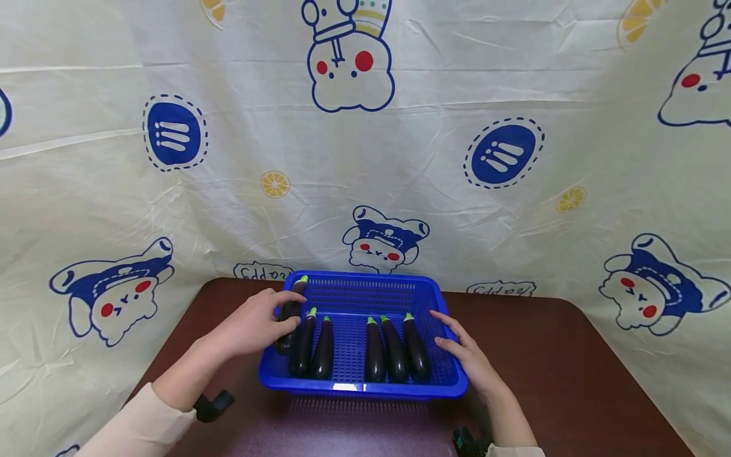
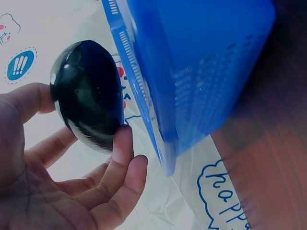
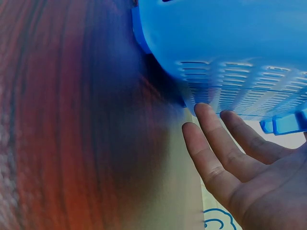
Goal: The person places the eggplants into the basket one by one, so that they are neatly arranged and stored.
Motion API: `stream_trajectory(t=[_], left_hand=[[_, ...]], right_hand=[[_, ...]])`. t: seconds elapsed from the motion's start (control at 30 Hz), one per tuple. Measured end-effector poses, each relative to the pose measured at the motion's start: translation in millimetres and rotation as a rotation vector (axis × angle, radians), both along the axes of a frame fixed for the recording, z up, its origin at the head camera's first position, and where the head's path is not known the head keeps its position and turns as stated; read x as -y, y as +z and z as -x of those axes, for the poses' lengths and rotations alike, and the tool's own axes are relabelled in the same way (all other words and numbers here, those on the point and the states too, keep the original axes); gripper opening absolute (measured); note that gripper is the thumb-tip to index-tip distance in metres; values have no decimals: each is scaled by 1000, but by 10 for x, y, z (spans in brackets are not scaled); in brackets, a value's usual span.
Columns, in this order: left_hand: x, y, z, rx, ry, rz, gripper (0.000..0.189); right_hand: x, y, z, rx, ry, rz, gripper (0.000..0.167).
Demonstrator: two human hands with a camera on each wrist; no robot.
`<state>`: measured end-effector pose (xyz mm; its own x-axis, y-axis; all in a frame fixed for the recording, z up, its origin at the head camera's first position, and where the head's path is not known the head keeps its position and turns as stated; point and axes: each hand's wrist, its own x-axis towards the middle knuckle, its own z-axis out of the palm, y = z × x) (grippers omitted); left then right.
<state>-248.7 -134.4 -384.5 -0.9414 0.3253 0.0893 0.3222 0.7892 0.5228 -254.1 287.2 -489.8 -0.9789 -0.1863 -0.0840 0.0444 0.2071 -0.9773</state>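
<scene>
My left hand [image 1: 265, 322] grips a dark purple eggplant [image 2: 86, 91] between thumb and fingers, over the left side of a blue plastic basket [image 1: 365, 388]. In the left wrist view this eggplant's rounded end shows beside the basket's outer wall. Two more eggplants [image 1: 323, 349] lie next to it inside the basket, green stems pointing away from me. Three others [image 1: 394, 349] lie together toward the right side. My right hand [image 1: 471, 355] rests at the basket's right rim, thumb and one finger over the edge. Its other fingers extend along the outside wall in the right wrist view.
The basket stands on a dark brown table [image 1: 542, 368]. Behind and beside the table hangs a pale sheet [image 1: 365, 165] with cartoon prints. A dark wrist-worn device [image 1: 212, 406] sits on the left wrist, and another [image 1: 471, 442] on the right.
</scene>
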Motion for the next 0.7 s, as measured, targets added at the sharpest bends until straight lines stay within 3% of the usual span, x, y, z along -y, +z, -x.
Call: stream_trajectory(t=[0.7], left_hand=[[-242,-82,0,14,-24,-13,40]], right_hand=[[-24,-18,2,-9,20,17,55]])
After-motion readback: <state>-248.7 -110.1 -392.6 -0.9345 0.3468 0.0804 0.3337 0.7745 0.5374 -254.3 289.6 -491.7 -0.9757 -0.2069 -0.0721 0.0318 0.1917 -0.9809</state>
